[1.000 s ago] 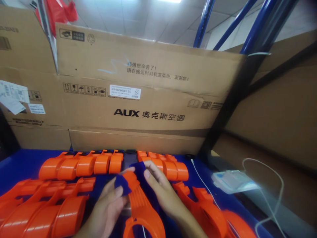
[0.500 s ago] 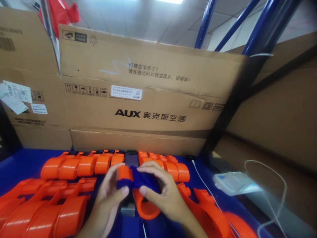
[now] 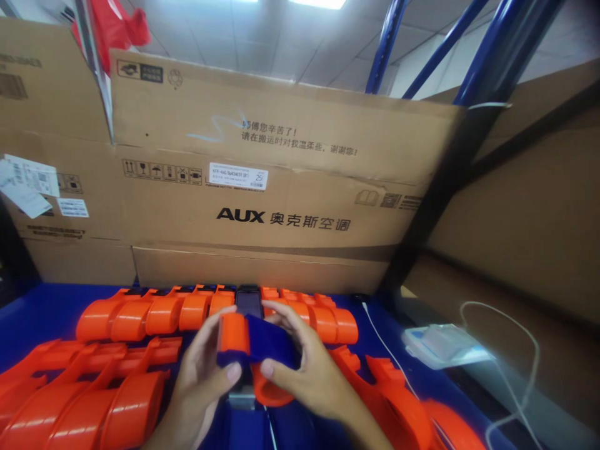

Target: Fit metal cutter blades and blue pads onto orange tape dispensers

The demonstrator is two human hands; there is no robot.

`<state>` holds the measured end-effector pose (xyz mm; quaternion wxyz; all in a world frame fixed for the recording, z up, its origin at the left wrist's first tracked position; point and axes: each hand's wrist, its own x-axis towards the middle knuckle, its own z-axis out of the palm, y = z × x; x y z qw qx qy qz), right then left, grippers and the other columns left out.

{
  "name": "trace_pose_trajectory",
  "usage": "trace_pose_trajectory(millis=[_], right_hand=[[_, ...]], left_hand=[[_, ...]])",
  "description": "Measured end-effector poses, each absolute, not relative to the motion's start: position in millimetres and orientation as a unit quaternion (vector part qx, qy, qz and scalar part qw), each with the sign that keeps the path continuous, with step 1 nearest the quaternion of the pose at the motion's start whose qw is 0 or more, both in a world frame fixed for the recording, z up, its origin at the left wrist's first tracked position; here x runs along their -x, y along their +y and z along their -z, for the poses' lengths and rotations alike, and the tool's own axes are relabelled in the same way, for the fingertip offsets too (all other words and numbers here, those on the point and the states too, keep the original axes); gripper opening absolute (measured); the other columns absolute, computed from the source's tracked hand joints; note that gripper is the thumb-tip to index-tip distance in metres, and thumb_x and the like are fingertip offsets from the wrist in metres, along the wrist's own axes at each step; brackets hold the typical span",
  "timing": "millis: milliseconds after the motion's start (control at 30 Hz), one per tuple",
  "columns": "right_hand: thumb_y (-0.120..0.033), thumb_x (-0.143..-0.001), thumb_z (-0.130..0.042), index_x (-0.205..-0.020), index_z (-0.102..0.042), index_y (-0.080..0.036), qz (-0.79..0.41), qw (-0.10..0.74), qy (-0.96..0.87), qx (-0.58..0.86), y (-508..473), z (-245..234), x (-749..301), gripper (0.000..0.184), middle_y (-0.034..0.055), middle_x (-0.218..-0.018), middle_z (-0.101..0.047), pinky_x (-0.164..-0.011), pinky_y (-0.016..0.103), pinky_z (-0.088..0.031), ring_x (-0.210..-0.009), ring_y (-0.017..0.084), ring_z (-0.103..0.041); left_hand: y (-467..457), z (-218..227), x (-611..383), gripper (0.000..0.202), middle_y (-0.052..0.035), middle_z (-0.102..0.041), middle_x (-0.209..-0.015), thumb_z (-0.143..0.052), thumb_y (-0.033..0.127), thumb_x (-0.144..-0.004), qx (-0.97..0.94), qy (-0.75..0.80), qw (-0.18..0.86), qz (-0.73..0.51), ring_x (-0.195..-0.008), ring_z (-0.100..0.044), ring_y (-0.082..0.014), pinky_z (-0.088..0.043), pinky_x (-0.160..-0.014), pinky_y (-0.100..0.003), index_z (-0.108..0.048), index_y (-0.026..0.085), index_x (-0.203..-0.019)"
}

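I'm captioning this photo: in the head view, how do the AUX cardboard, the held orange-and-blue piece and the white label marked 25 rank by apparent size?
1. AUX cardboard
2. Orange-and-blue piece, partly covered and nearer the camera
3. White label

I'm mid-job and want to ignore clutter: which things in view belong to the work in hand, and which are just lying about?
In the work:
- orange-and-blue piece, held in both hands, left and right
- rows of orange pieces, probably, as they look similar

Apparently just lying about:
- dark-screened device
- clear plastic case
- white cable
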<state>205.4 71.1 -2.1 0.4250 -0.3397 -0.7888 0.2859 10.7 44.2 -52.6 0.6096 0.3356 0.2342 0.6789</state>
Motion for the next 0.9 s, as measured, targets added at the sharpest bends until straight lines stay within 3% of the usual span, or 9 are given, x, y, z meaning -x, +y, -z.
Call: trace_pose_trajectory(millis=[100,167,333,433,600,900], right_hand=[[-0.043,-0.075,-0.081,-0.133,-0.054,-0.025,-0.238,0.407,-0.807,0.355,70.9,3.2,-204.7,0.066,0.0091,-0.125,-0.067,-0.097,0.045,-0.053,-0.111,0.029,-0.066],[-0.046,-0.074,-0.081,-0.128,-0.058,-0.024,-0.188,0.405,-0.821,0.355,70.5,4.2,-203.9,0.062,0.0083,-0.116,-0.071,-0.093,0.044,-0.055,-0.103,0.028,-0.068],[-0.054,-0.070,-0.084,-0.131,-0.059,-0.019,0.016,0.443,-0.837,0.323,71.4,9.8,-203.9,0.075,0.0128,-0.107,-0.071,-0.084,0.044,-0.057,-0.095,0.030,-0.068],[-0.051,-0.075,-0.081,-0.132,-0.060,-0.019,0.101,0.436,-0.841,0.304,71.3,12.4,-203.2,0.068,0.0122,-0.099,-0.070,-0.077,0.043,-0.057,-0.088,0.028,-0.066],[-0.046,-0.079,-0.080,-0.131,-0.060,-0.017,0.135,0.444,-0.837,0.290,69.9,15.2,-199.8,0.064,0.0125,-0.099,-0.069,-0.078,0.044,-0.056,-0.090,0.028,-0.064],[-0.045,-0.078,-0.081,-0.131,-0.060,-0.018,0.126,0.455,-0.835,0.283,70.8,19.8,-197.9,0.063,0.0120,-0.099,-0.067,-0.077,0.043,-0.056,-0.090,0.027,-0.063]], left_hand=[[43.5,56.6,-9.1,0.070,-0.0067,-0.062,-0.143,-0.081,0.020,-0.072,-0.356,0.213,0.604,-0.681,-0.133,-0.053,-0.0382,-0.053,-0.103,-0.045,-0.059,0.035,-0.136],[45.0,58.9,-7.0,0.069,-0.0090,-0.063,-0.142,-0.079,0.022,-0.075,-0.374,0.196,0.602,-0.677,-0.134,-0.052,-0.0395,-0.051,-0.105,-0.048,-0.057,0.032,-0.140],[52.2,58.1,-3.9,0.056,-0.0045,-0.057,-0.148,-0.075,0.024,-0.081,-0.441,0.249,0.535,-0.676,-0.141,-0.044,-0.0309,-0.045,-0.111,-0.035,-0.060,0.032,-0.135],[55.3,55.3,-5.8,0.054,-0.0018,-0.058,-0.147,-0.077,0.023,-0.081,-0.471,0.297,0.485,-0.674,-0.136,-0.051,-0.0274,-0.049,-0.106,-0.030,-0.060,0.034,-0.131],[55.8,59.5,-6.0,0.055,0.0015,-0.069,-0.130,-0.081,0.024,-0.078,-0.461,0.344,0.449,-0.684,-0.120,-0.064,-0.0225,-0.054,-0.095,-0.025,-0.059,0.035,-0.127],[57.1,64.5,-2.1,0.050,0.0000,-0.068,-0.127,-0.082,0.026,-0.076,-0.469,0.362,0.432,-0.680,-0.116,-0.064,-0.0235,-0.052,-0.095,-0.027,-0.060,0.031,-0.121]])
